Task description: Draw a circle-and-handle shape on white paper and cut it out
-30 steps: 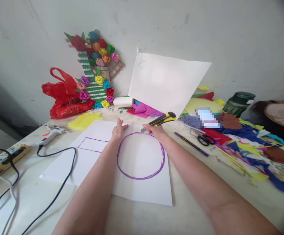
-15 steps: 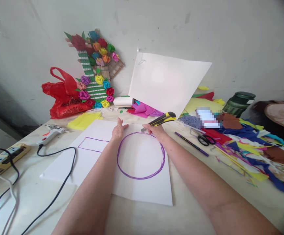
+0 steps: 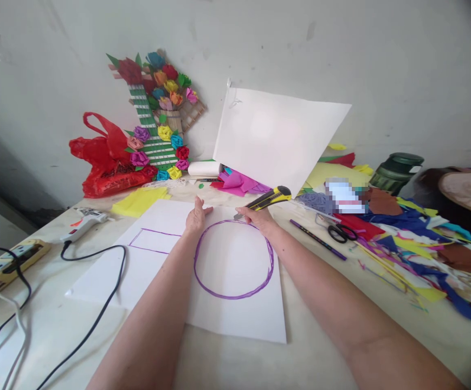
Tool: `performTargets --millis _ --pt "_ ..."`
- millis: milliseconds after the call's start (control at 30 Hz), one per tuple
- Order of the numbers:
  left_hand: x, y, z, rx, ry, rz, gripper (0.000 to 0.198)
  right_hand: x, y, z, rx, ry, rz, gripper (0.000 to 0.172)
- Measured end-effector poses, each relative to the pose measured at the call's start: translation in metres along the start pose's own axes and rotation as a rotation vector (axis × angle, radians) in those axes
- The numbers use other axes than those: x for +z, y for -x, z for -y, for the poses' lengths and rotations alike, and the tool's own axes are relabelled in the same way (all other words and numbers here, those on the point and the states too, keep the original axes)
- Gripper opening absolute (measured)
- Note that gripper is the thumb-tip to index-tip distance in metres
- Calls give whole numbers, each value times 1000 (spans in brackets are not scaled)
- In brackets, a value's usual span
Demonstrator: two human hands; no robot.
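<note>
A white board (image 3: 235, 319) lies on the table, with a purple circle (image 3: 235, 297) drawn on its right part and a purple rectangle (image 3: 154, 251) on its left. My right hand (image 3: 259, 218) is closed around a yellow and black utility knife (image 3: 268, 198); the blade tip is at the circle's upper edge. My left hand (image 3: 197, 218) rests on the board at the circle's upper left, fingers apart, holding nothing. My left forearm covers the right end of the rectangle.
Right of the board lie a purple pen (image 3: 317, 239), scissors (image 3: 342, 233) and colourful scraps (image 3: 418, 238). A glue gun (image 3: 84, 225), its cord and a power strip (image 3: 11, 265) are left. A white sheet (image 3: 279, 138) leans behind.
</note>
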State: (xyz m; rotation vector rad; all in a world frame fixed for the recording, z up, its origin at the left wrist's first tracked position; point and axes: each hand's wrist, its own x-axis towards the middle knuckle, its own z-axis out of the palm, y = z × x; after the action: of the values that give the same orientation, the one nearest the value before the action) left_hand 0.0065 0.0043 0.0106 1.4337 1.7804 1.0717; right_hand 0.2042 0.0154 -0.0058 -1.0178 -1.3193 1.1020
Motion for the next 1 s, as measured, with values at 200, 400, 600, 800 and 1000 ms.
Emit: performTargets --millis 200,400,600,800,1000 --pt "1 4 -1 24 12 -22 87 0 0 0 -4 27 3 31" --pt "2 2 -1 23 10 -24 86 1 1 3 -4 40 16 29" --pt "1 1 -1 17 -7 -7 88 1 1 4 11 65 26 24" --pt "-1 1 -4 -3 -147 39 82 4 0 8 7 118 79 23" --pt "2 12 -14 127 -451 124 74 5 -1 15 6 186 80 17"
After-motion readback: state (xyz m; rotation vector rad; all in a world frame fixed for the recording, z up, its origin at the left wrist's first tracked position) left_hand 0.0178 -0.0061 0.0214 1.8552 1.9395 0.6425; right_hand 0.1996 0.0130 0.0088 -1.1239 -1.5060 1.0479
